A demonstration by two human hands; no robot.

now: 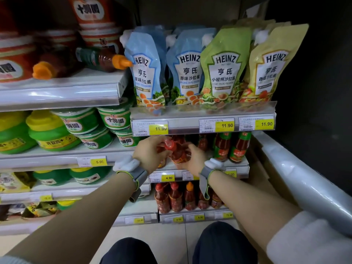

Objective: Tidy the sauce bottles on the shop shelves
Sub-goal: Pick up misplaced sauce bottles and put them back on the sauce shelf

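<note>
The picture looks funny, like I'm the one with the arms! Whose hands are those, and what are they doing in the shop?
The camera sits on a person's head, so you see what they see, looking down at their own arms. They crouch before shop shelves. Both hands hold one tilted sauce bottle with a red cap: the left hand near the cap, the right hand lower down. More sauce bottles stand upright beside it. Above stand salad dressing pouches. Green tubs fill the shelves to the left.

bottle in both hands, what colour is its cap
Red; the cap of the tilted bottle shows best in the head view.
</note>
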